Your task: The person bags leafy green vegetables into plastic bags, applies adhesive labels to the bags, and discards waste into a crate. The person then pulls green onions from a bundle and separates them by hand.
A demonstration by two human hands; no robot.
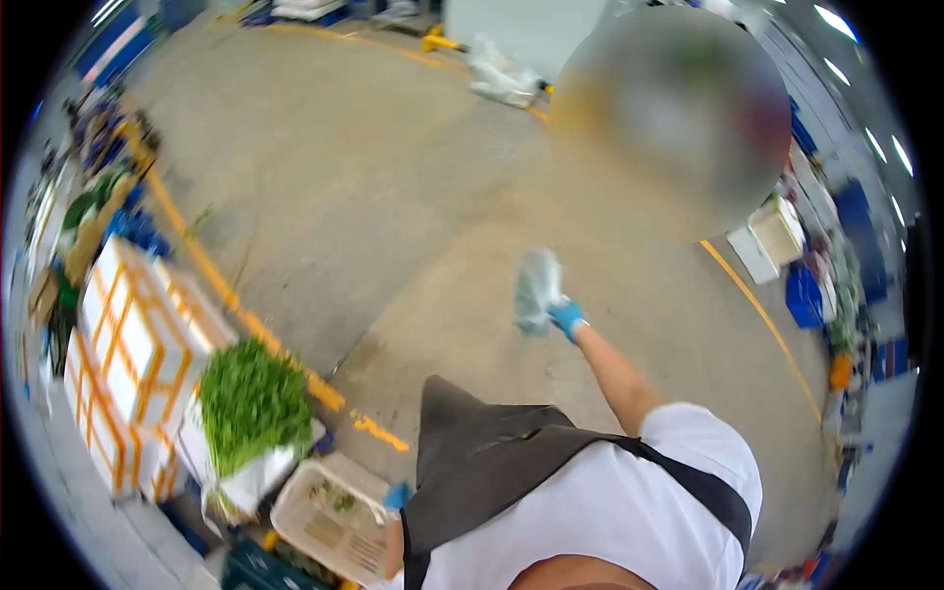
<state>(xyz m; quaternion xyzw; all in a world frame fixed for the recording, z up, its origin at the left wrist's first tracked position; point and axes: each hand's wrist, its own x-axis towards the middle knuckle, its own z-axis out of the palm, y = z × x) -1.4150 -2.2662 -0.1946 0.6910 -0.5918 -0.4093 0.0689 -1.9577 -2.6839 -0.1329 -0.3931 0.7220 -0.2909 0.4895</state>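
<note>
- In the head view, my right hand in a blue glove [567, 317] is closed on a pale, translucent plastic bag [538, 293], which is blurred, in front of me.
- My left hand in a blue glove [397, 496] is at the side of a beige plastic basket [356, 531]; I cannot tell if its fingers grip.
- In this basket there lie small green leaf pieces [343, 502].
- Beside the basket, a big bright-green leafy bundle [254, 398] stands near white boxes with orange tape [138, 329].
</note>
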